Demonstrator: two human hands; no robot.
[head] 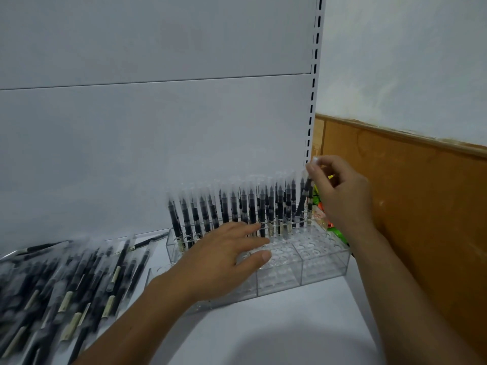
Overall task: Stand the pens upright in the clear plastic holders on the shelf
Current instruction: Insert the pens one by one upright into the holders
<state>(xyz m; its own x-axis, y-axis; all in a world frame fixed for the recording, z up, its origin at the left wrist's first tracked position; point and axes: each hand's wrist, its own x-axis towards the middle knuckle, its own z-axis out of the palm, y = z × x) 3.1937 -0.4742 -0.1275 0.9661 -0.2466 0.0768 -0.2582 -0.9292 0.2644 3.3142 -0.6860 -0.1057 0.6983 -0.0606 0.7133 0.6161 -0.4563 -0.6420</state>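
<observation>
Pens (237, 209) are stood in the back rows of the holder (324, 262) on the shelf (290, 325). One tilted pen (303, 200) at the row's right end is pinched by its top in the right hand (340, 191). The left hand (218, 256) is laid on the holder, fingers straight. Loose pens (66, 280) are heaped at left.

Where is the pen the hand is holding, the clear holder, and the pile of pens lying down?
held pen (302, 201): head view, on its dark barrel.
clear holder (325, 267): head view, on its bare front wall.
pile of pens (79, 283): head view, on a pen mid-pile.
</observation>
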